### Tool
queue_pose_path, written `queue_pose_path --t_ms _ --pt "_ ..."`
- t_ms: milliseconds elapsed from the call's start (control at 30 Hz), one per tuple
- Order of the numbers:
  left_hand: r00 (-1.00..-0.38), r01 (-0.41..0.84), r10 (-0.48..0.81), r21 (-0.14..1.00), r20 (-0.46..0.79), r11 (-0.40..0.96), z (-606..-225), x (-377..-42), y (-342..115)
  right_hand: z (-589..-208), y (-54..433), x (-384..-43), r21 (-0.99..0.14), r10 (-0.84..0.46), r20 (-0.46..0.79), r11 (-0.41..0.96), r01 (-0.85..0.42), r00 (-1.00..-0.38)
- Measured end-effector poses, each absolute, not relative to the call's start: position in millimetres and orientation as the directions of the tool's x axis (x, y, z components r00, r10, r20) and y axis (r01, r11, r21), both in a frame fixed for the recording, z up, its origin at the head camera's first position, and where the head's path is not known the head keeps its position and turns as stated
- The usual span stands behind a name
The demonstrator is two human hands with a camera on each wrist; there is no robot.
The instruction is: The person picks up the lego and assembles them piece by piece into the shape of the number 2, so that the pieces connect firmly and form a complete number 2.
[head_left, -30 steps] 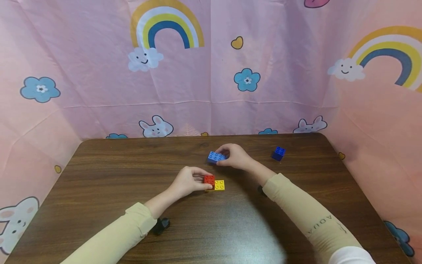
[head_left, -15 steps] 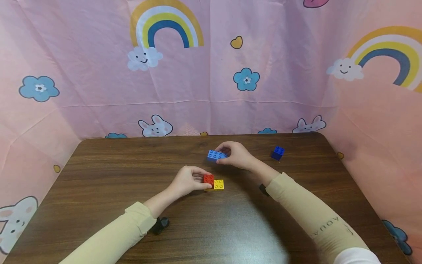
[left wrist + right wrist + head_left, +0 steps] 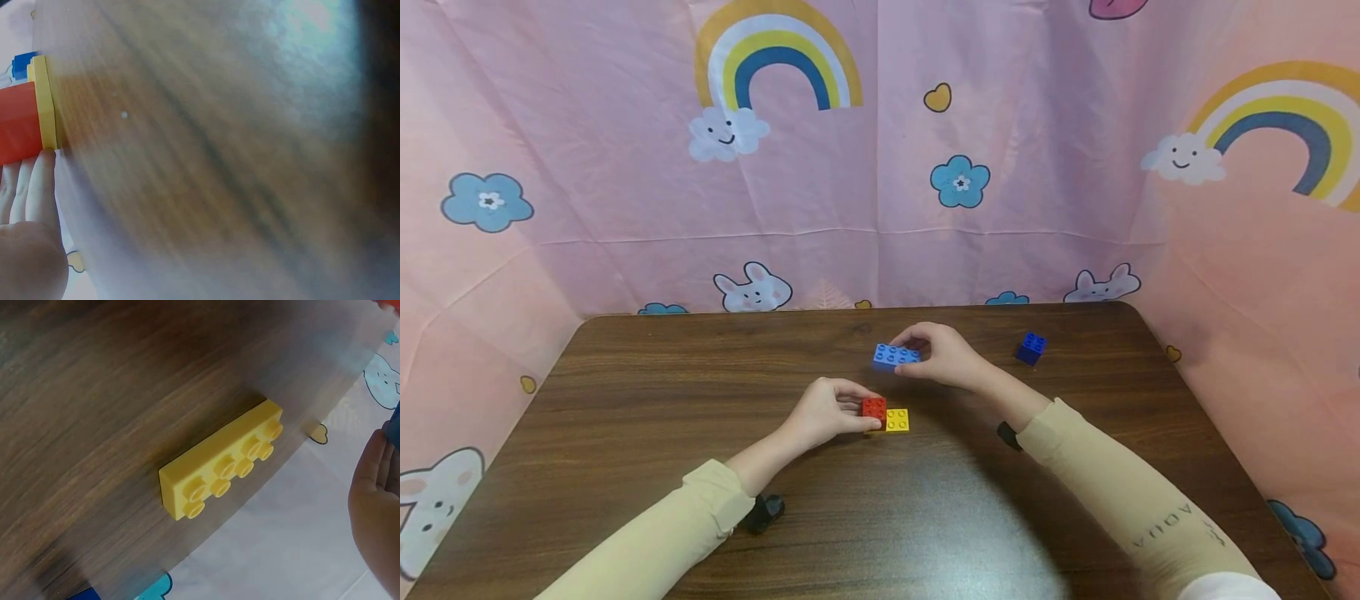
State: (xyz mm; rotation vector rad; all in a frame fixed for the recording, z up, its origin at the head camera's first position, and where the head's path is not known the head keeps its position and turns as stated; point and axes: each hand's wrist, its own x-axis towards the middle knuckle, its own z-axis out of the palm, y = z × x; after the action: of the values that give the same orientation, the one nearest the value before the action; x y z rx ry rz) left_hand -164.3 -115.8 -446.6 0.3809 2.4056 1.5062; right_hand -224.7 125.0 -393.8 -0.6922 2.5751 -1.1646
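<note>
A dark blue brick point(image 3: 1032, 350) stands toward the far right corner of the surface point(image 3: 700, 367), a loose yellow brick point(image 3: 220, 459) toward its far edge (printed pink cloth point(image 3: 820, 192) behind).

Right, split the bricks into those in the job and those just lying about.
Likely in the job:
square red plastic brick, in the left hand
yellow plastic brick beneath it
light blue oblong plastic brick, in the right hand

Apparently lying about:
square dark blue plastic brick
second yellow plastic brick, oblong, in the right wrist view
</note>
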Motion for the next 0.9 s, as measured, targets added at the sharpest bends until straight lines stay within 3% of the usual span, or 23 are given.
queue_pose_path --t_ms 900 --pt "-0.927 0.102 0.369 0.905 -0.065 0.414 -452 -167 -117 -387 133 -197 -0.757 -0.577 0.055 0.508 -0.410 -0.815"
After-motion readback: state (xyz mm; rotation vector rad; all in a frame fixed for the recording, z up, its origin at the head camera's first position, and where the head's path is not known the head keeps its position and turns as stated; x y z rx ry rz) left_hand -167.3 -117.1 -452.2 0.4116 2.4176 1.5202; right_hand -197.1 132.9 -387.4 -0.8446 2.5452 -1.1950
